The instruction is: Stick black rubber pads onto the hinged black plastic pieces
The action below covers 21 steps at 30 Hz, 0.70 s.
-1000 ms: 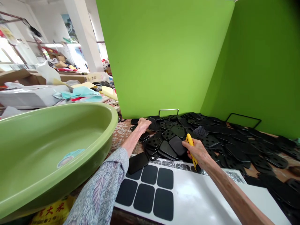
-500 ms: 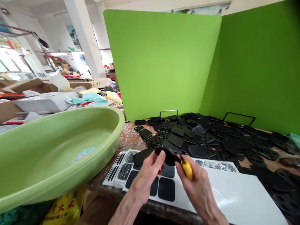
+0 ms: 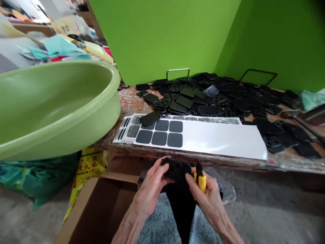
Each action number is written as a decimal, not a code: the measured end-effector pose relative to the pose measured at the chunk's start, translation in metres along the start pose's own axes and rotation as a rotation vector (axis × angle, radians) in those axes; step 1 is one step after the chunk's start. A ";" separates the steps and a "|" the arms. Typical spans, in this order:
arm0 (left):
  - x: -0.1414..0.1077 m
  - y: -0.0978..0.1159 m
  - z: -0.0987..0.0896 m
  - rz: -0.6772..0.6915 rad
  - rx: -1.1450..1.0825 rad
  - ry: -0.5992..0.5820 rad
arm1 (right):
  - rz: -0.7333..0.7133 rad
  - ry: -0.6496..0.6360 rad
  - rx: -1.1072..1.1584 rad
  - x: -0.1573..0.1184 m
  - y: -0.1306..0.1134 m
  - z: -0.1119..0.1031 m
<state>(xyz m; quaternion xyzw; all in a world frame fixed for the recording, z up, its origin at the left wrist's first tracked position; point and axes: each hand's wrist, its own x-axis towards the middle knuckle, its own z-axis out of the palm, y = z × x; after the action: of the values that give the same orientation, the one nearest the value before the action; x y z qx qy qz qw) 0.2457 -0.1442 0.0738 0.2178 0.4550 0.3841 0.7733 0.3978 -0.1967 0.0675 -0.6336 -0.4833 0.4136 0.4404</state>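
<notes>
Above my lap, my left hand [image 3: 150, 189] is closed on the edge of a small black plate with rounded corners [image 3: 174, 168]. Small dark holes show on its face. My right hand [image 3: 209, 195] grips a yellow-handled tool [image 3: 202, 183] whose dark pointed tip sticks up, and its thumb presses the plate's right side. The exact kind of tool cannot be made out. Beyond my hands, on the table, lies a white sheet [image 3: 220, 139] with dark rounded-square stickers [image 3: 159, 138] at its left end. One loose black plate [image 3: 149, 119] rests over the sheet's upper left corner.
Many black plates [image 3: 215, 98] are heaped along the back of the worn table [image 3: 132, 101], before a green partition [image 3: 165, 40]. A large green basin [image 3: 109, 101] stands at left. Below are an open cardboard box [image 3: 96, 203] and a yellow sack [image 3: 88, 167].
My view has tipped downward. Both hands have drawn back from over the sheet to above my lap, still holding the black plate and the yellow-handled tool.
</notes>
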 end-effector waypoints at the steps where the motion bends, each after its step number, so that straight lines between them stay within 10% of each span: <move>1: 0.000 -0.007 0.001 -0.034 -0.026 0.027 | -0.126 0.025 -0.064 -0.004 0.005 0.002; 6: -0.007 -0.021 0.005 -0.218 -0.217 -0.078 | -0.612 -0.008 -0.413 -0.021 0.026 0.009; 13: -0.014 -0.029 -0.004 -0.225 -0.217 -0.136 | -0.591 -0.149 -0.362 -0.026 0.024 -0.011; 18: -0.007 -0.036 -0.020 -0.354 -0.074 -0.274 | -0.356 -0.004 -0.279 -0.020 0.014 -0.028; 21: -0.006 -0.035 -0.018 -0.213 0.152 -0.135 | -0.380 0.030 -0.331 -0.022 0.014 -0.026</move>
<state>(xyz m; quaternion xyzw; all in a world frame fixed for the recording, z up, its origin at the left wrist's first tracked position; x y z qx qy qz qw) 0.2419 -0.1711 0.0439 0.2515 0.4503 0.2486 0.8199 0.4217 -0.2239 0.0633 -0.6009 -0.6482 0.2294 0.4076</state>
